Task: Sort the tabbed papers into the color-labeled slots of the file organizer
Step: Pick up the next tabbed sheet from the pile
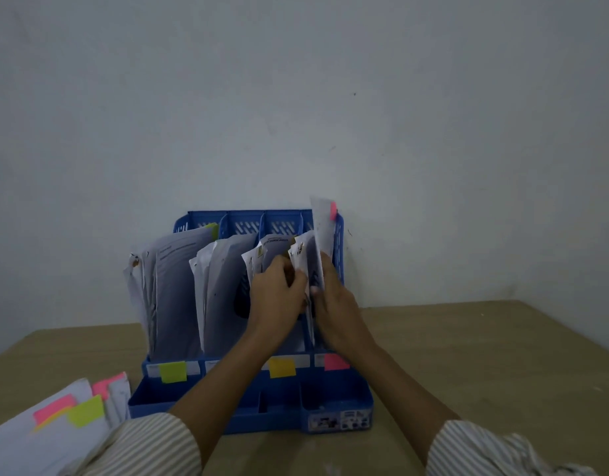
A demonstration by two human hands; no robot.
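A blue file organizer (340,393) stands at the wall with several upright slots, labeled in front green (173,371), yellow (281,367) and pink (336,361). White papers fill the slots. My right hand (334,297) grips a paper with a pink tab (323,231) standing in the rightmost, pink-labeled slot. My left hand (279,290) presses against the papers beside it, holding them aside. A stack of tabbed papers (52,427) with pink and green tabs lies at the bottom left.
The organizer sits on a tan wooden table (467,355) against a pale wall. Its low front tray compartments (152,396) hold nothing visible. My striped sleeves fill the bottom edge.
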